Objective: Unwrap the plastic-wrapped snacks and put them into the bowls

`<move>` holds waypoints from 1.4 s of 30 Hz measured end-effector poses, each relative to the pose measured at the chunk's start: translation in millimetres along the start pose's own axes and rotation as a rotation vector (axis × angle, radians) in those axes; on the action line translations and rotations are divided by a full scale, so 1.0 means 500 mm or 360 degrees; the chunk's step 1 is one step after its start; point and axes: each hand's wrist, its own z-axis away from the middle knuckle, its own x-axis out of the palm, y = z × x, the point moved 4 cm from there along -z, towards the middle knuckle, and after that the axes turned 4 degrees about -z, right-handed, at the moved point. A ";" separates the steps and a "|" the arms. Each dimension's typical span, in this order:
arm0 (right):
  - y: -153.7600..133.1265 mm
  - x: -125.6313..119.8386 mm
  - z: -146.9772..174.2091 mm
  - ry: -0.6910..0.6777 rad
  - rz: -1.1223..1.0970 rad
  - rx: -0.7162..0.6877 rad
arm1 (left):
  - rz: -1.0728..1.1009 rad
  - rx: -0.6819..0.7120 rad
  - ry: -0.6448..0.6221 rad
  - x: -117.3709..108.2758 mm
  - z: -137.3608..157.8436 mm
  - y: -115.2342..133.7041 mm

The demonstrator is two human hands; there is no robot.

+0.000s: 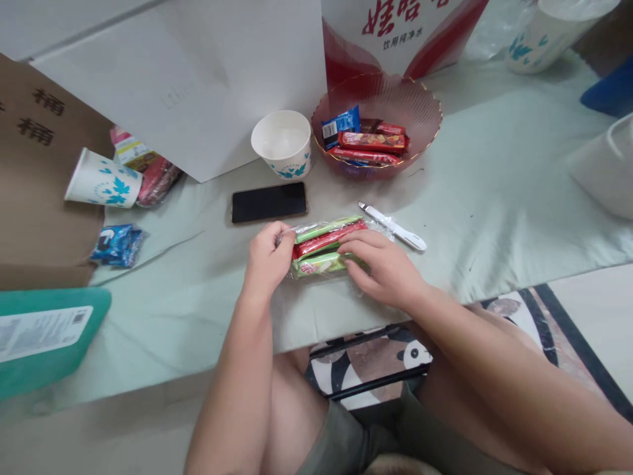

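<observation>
A clear plastic bag [295,272] lies on the cloth-covered table in front of me, with green and red wrapped snack bars [330,240] inside it. My left hand [270,254] pinches the bag's left end between thumb and fingers. Over the right end, my right hand [380,265] rests with its fingers stretched across the bars, touching the plastic. Just beyond that hand lies a white-handled utility knife or similar slim tool [393,226]. A black phone [270,202] lies flat behind the bag.
Behind the phone stands a paper cup [283,145]. A pink glass bowl [425,125] holds several wrapped snacks. Cardboard boxes [198,86] line the back. At left are a tipped paper cup [106,179], blue packets [117,245] and a green object [54,336].
</observation>
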 end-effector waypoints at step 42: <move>0.017 0.033 0.011 -0.0146 0.0126 0.0000 | 0.1121 -0.0544 -0.0152 0.026 0.011 0.011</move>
